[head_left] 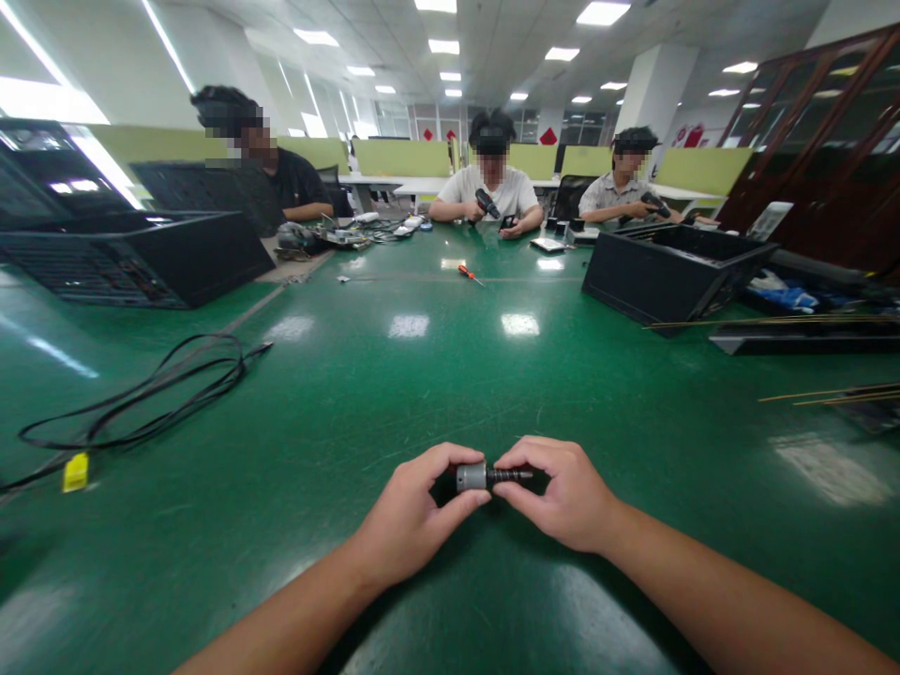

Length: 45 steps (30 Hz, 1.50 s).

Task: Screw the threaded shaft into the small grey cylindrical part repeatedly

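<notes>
A small hole saw lies sideways between my two hands, just above the green tabletop. It has a grey metal cup on the left and a thin dark bit wrapped in a coil spring pointing right. My left hand pinches the grey cup between thumb and fingers. My right hand is closed around the spring and bit close to the cup, with the tip showing between thumb and fingers. Whatever lies behind the cup is hidden by my left hand.
Looped black cable with a yellow tag lies left. Black computer cases stand left and right. An orange-handled screwdriver lies mid-table. Three people sit across; the middle person and the right one hold drill-like tools. Thin rods jut in from the right.
</notes>
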Each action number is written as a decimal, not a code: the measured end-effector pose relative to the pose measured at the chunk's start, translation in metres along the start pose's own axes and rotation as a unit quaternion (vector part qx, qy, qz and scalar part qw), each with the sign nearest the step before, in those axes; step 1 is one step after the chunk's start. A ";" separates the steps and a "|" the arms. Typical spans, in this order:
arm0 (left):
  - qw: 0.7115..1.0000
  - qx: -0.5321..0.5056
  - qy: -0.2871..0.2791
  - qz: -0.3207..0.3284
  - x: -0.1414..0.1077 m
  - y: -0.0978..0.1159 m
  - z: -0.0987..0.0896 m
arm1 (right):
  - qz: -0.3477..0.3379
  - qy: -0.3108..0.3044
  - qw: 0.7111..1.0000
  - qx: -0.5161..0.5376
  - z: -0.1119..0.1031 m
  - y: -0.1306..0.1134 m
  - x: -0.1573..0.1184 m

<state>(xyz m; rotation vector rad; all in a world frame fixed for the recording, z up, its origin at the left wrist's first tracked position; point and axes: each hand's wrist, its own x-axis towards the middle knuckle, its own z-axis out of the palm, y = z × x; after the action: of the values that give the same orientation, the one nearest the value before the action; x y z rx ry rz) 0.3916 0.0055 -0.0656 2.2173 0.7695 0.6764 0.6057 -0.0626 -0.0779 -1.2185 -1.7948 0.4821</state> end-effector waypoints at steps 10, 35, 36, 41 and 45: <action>1.000 -0.002 0.004 0.002 0.001 -0.002 0.000 | 0.011 0.001 1.000 -0.004 -0.001 0.000 0.001; 1.000 0.002 0.015 0.005 0.001 -0.003 0.000 | 0.021 0.001 1.000 -0.012 -0.003 -0.002 0.001; 1.000 0.003 0.016 0.005 0.001 -0.002 0.000 | 0.021 0.001 1.000 -0.013 -0.003 -0.002 0.001; 1.000 0.007 0.014 0.004 0.003 -0.001 -0.001 | 0.025 0.001 1.000 -0.013 -0.002 -0.001 0.001; 1.000 0.008 0.016 0.008 0.002 -0.002 0.000 | 0.029 0.007 0.999 -0.014 -0.002 -0.002 0.001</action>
<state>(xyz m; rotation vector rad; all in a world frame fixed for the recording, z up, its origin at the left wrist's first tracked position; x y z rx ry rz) 0.3919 0.0081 -0.0665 2.2339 0.7760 0.7176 0.6058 -0.0634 -0.0749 -1.2937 -1.7642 0.4815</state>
